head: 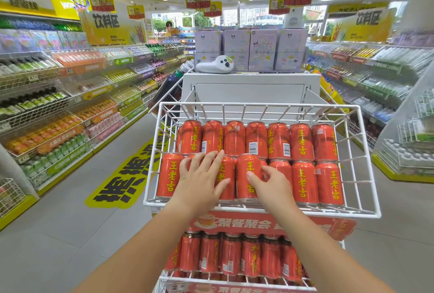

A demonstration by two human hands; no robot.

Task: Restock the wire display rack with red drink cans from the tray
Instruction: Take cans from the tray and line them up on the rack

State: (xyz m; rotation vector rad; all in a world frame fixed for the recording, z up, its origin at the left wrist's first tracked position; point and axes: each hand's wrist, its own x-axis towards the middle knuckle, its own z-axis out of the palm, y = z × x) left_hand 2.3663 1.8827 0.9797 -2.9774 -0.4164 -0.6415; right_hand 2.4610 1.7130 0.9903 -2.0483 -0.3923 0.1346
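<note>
Head view: left hand [202,176] flat, grip released; right hand [270,187] pinching glossy cylindrical red can [247,175], white wire rack [366,151].

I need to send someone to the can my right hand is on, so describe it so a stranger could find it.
Start at the white wire basket full of red cans. In its front row, find the can just left of centre. Unlike its neighbours, the right hand has its grip around it, and it stands slightly forward.
</note>
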